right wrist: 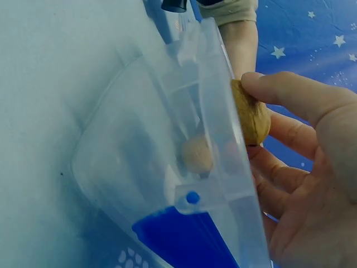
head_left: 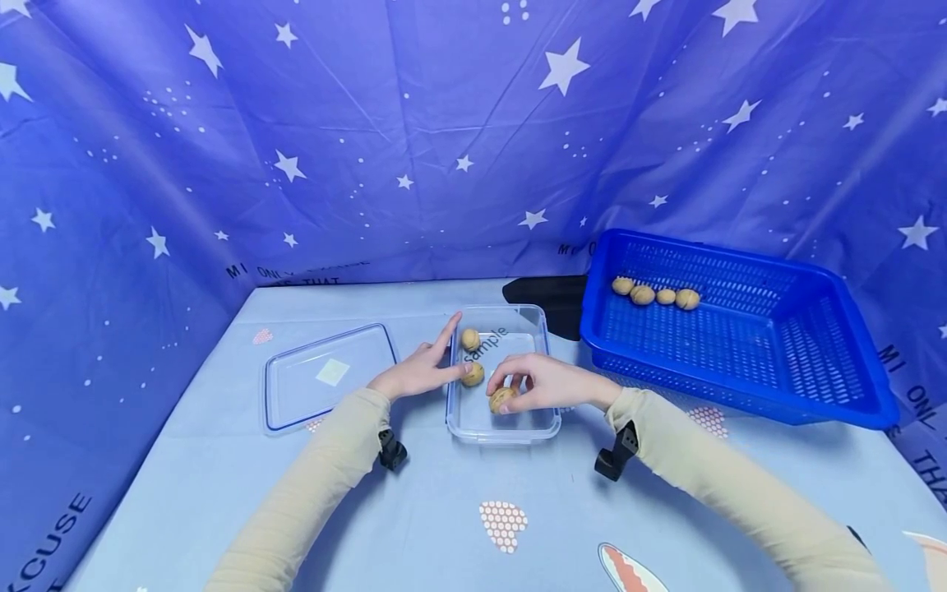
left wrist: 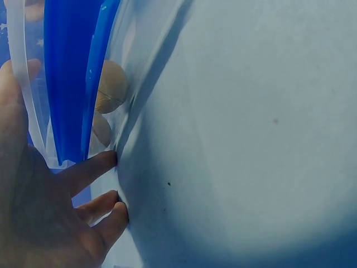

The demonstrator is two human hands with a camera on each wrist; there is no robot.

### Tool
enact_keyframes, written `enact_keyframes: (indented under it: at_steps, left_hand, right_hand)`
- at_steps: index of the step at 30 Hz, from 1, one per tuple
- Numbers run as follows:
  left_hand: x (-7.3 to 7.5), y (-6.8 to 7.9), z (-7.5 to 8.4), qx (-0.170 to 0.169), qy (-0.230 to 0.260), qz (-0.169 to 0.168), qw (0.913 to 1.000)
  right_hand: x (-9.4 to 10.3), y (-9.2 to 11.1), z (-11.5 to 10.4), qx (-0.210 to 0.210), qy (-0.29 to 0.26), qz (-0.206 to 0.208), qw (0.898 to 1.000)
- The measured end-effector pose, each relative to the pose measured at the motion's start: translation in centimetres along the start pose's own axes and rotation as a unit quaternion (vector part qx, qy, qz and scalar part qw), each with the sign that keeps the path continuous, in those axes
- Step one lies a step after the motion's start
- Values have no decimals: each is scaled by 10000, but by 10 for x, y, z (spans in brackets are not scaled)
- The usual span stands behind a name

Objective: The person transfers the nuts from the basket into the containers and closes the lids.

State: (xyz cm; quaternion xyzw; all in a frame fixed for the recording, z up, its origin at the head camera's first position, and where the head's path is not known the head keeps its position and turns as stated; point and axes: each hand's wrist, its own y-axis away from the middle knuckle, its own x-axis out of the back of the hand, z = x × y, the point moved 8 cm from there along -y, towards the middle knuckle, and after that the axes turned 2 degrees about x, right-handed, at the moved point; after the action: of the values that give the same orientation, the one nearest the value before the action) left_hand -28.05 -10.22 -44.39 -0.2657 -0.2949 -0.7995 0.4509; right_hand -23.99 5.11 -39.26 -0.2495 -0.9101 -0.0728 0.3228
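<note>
A clear plastic food box [head_left: 503, 432] stands on the table, with two walnuts [head_left: 470, 339] lined up along its left wall. My left hand [head_left: 425, 368] rests at that wall, index finger stretched along the rim. Its thumb reaches over the edge to the nearer walnut [head_left: 473, 376]. In the left wrist view the other fingers [left wrist: 103, 162] touch the outside, low down beside a blue latch flap [left wrist: 70, 78]. Between thumb and fingertips, my right hand [head_left: 543, 382] pinches another walnut [right wrist: 254, 114], above the box's near part.
A blue perforated basket [head_left: 806, 329] stands at the right, with several walnuts [head_left: 642, 295] in a row by its far left side. Left of the box lies its blue-edged clear lid [head_left: 296, 386], bearing a pale square label. A star-patterned curtain [head_left: 407, 123] hangs behind.
</note>
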Motion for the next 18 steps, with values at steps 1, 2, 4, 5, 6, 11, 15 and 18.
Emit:
enact_keyframes:
  at_steps: [1, 2, 4, 5, 6, 11, 15, 18]
  left_hand:
    - [0, 0, 0, -4, 5, 1, 10000]
    - [0, 0, 0, -8, 4, 5, 10000]
    - [0, 0, 1, -10, -8, 15, 10000]
    - [0, 1, 2, -10, -9, 21, 10000]
    - [0, 1, 2, -4, -8, 27, 10000]
    - [0, 0, 2, 11, -39, 62, 10000]
    - [0, 0, 2, 16, -42, 82, 10000]
    - [0, 0, 1, 41, -28, 96, 9999]
  right_hand:
    - [-1, -1, 0, 24, -17, -14, 10000]
    - [-1, -1, -1, 40, -46, -28, 10000]
    - [-2, -1, -1, 77, -138, -33, 9999]
    - [-1, -1, -2, 85, -188, -31, 9998]
    - [-1, 0, -2, 77, -244, -33, 9997]
    - [4, 5, -1, -67, -505, -24, 9987]
    - [14, 13, -2, -135, -492, 60, 9987]
    - [24, 20, -6, -184, -308, 188, 9992]
